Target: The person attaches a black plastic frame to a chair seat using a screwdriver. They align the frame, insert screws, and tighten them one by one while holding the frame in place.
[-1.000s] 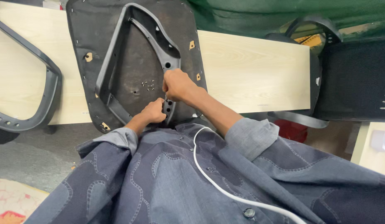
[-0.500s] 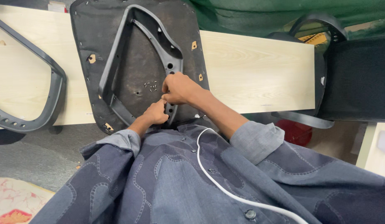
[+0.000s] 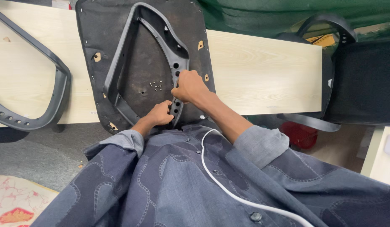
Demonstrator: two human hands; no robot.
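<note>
on the upturned seat pan (image 3: 136,80) the armrest frame (image 3: 119,63) lies placed but seemingly unfastened: screws (image 3: 156,85) loose beside it, left hand (image 3: 161,113) and right hand (image 3: 188,86) each with a closed grip on its holed bar.

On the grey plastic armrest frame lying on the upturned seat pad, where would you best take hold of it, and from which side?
Probably the near straight bar with the holes, where both hands already sit: the right hand over its top, the left hand at its lower end. Come from the near table edge. The armrest frame lies flat on the seat pad as an open loop, so fingers can wrap that narrow bar.
</note>
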